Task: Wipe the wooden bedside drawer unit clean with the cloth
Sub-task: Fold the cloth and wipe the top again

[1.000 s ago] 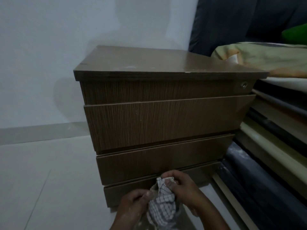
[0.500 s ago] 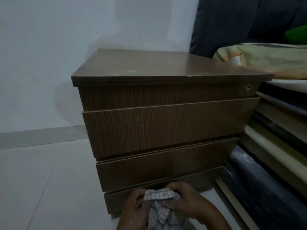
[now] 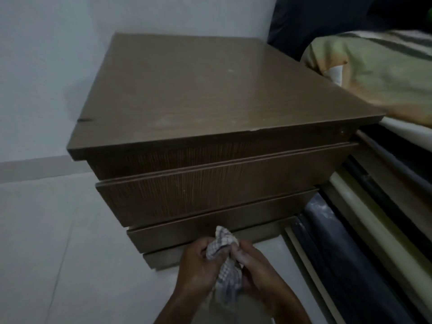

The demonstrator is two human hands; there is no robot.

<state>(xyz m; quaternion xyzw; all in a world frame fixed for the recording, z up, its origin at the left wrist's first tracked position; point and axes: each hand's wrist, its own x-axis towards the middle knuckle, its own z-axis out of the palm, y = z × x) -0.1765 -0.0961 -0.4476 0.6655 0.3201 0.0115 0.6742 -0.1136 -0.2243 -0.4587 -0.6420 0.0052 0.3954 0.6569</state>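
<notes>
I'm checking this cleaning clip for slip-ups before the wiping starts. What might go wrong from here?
1. The cloth is bunched between the left hand and right hand; wiped like that, it would likely touch little surface and leave streaks.
2. The pale smudges on the drawer unit's top lie toward the front edge, so dust may be pushed onto the drawer fronts.
3. The bedding overhangs the top's right edge and may catch the cloth.

dark wood-grain drawer unit, dull sheen and pale smudges on top; soft woven checked cloth; smooth pale tiled floor.
</notes>
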